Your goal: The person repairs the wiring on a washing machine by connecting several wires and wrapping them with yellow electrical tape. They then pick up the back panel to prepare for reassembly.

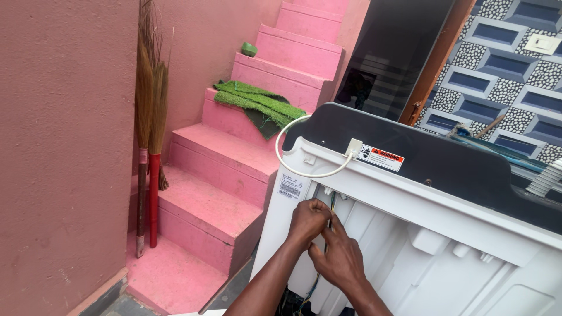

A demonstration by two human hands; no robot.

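Fingers of both my hands meet at the thin bundle of coloured wires (329,217) that hangs inside the open back of the white plastic washing machine (445,257). My left hand (308,222) is curled nearly shut, thumb and fingertips pinched together at the top of the bundle, just under the white upper rail. My right hand (341,257) sits just below and beside it, fingers bent, forefinger raised along the wires; whether it truly grips them or only rests against them I cannot tell. The wires run close to vertical, from the rail down past both hands toward the dark gap at the bottom, so their long axis lies straight along my forearms. The left hand is the higher one and the nearer to the point where they come out of the rail.

Above the hands, a barcode sticker (290,188) sits on the machine's white corner, and a white looped cord (293,146) arcs from a small clip beside an orange and white warning label (382,157). The dark glossy lid (410,146) lies beyond that.

Farther left, pink concrete steps (234,152) climb away, with a green turf mat (257,102) draped over one and two straw brooms with red handles (151,129) leaning on the pink wall (64,134).
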